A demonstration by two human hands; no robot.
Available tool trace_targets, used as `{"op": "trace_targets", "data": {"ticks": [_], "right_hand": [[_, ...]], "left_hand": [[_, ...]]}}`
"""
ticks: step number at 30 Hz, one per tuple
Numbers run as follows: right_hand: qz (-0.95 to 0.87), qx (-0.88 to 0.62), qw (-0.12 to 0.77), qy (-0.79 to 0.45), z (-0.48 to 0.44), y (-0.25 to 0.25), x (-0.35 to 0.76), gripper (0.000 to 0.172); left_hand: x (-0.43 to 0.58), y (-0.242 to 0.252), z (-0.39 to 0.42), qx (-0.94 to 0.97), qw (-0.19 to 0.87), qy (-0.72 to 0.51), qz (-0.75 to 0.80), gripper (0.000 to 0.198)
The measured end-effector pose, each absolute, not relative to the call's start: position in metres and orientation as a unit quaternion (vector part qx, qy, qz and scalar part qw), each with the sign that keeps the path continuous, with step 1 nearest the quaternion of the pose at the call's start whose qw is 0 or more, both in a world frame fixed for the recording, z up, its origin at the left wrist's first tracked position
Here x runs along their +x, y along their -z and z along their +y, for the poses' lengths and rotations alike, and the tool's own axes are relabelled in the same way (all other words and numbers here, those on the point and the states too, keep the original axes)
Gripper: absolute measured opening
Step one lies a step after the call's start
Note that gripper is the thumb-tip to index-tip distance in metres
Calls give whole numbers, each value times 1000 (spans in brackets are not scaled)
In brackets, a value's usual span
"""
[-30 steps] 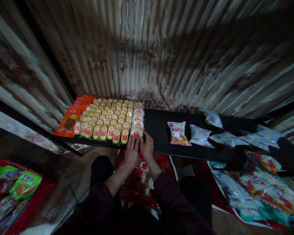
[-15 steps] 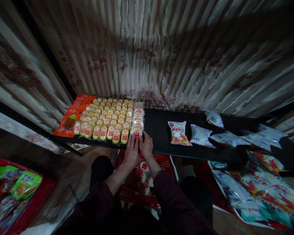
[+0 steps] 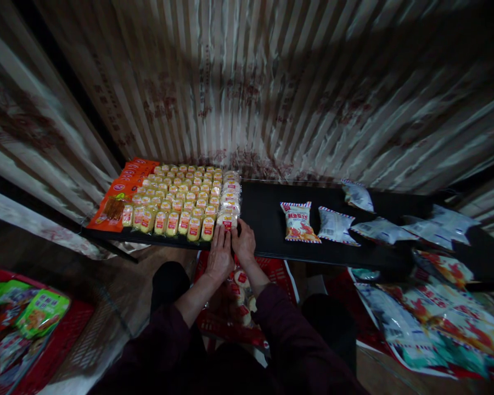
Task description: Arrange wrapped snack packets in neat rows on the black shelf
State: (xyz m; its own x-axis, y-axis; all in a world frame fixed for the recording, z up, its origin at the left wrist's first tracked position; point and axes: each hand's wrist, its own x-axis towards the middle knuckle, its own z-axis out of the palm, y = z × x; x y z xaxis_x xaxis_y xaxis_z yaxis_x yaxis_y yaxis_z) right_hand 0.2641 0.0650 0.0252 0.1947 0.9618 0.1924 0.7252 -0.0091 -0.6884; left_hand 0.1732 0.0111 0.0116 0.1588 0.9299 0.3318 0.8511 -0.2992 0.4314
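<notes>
At the front end of a column of clear-wrapped white round cakes, both my hands meet at the nearest wrapped white cake (image 3: 227, 221), which has a red label. My left hand (image 3: 221, 260) has its fingers together on the near side of it. Curled against its right side is my right hand (image 3: 243, 242). The fingertips partly hide the packet. Several rows of wrapped yellow cakes (image 3: 177, 195) stand to the left, and an orange snack bag (image 3: 121, 192) lies beyond them.
A black shelf (image 3: 261, 219) carries everything, with a corrugated sheet wall behind. White snack bags (image 3: 299, 222) lie along its right part. Below are a red basket (image 3: 286, 274) with round cakes, a left basket (image 3: 76, 323) of snacks, and a container of larger bags (image 3: 444, 312) at right.
Both hands stay at the front cake with almost no movement. The whole view has shifted very slightly.
</notes>
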Motion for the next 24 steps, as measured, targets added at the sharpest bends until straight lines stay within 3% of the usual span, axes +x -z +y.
{"op": "trace_targets", "data": {"ticks": [9, 16, 24], "right_hand": [[-614, -681, 367, -160, 62, -26, 265, 43], [-616, -680, 360, -170, 64, -25, 267, 39], [-599, -673, 393, -183, 58, -20, 271, 48]], "left_hand": [[175, -10, 8, 769, 75, -271, 574, 72], [176, -6, 10, 766, 67, -280, 575, 66], [172, -3, 6, 768, 58, -285, 571, 63]]}}
